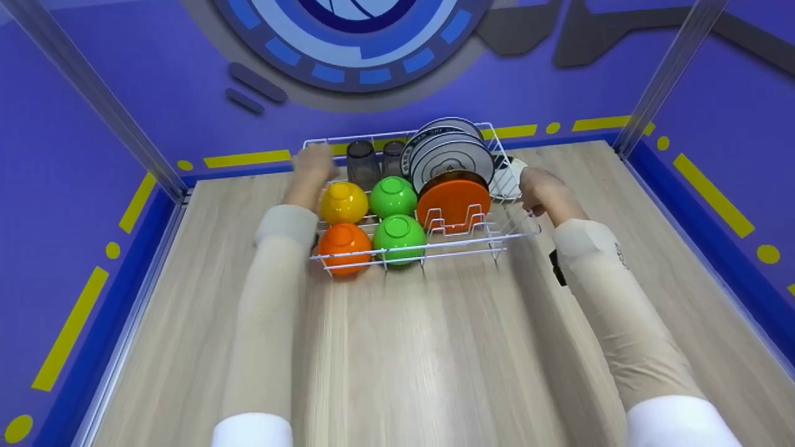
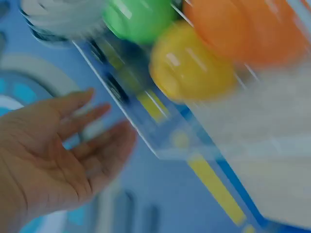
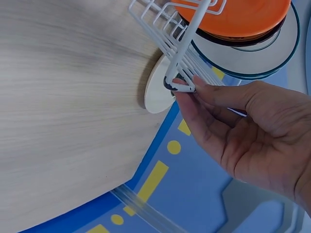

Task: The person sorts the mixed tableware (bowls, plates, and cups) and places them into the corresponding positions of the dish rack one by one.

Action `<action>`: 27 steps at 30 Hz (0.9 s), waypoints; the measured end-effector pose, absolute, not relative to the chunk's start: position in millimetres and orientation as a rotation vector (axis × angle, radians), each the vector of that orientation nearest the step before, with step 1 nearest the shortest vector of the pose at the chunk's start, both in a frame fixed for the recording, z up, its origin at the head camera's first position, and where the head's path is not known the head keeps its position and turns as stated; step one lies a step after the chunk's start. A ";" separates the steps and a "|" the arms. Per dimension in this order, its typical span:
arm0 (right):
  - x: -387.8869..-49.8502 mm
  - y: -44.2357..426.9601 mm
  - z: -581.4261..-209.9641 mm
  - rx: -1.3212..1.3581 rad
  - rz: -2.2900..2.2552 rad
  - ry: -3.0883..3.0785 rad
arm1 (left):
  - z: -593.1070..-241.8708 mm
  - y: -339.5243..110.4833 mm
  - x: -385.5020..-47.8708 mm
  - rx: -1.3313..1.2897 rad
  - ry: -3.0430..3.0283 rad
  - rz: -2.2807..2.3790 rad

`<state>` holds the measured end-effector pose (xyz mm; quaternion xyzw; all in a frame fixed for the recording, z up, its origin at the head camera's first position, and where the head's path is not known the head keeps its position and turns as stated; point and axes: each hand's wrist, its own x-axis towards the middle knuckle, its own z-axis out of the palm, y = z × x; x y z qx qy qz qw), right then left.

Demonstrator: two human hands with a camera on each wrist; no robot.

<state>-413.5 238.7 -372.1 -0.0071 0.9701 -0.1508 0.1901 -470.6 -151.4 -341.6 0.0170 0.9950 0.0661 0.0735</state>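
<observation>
A white wire dish rack holds an orange bowl, a yellow bowl, two green bowls, dark cups, upright patterned plates and an orange plate. My right hand pinches the rack's corner wire between thumb and fingers at the right side. Beside the rack's back left corner is my left hand, blurred in the head view. The left wrist view shows its fingers loosely extended, nothing gripped; whether they touch the wire I cannot tell.
A white plate lies by the rack's right side, partly behind its wires. The wooden tabletop extends in front. Purple-blue printed panels with metal posts enclose the back and sides.
</observation>
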 end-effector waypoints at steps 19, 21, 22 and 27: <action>-452.0 251.9 -375.1 0.017 -0.814 2.476 | -344.9 -237.3 -464.2 -0.341 2.353 0.553; -454.0 255.6 -377.8 0.021 -0.862 2.446 | -346.2 -243.2 -464.2 -0.350 2.334 0.570; -454.6 257.6 -379.2 0.029 -0.889 2.431 | -347.3 -246.4 -464.7 -0.353 2.320 0.581; -455.4 270.5 -392.7 0.155 -1.119 2.411 | -349.3 -258.6 -465.2 -0.359 2.248 0.664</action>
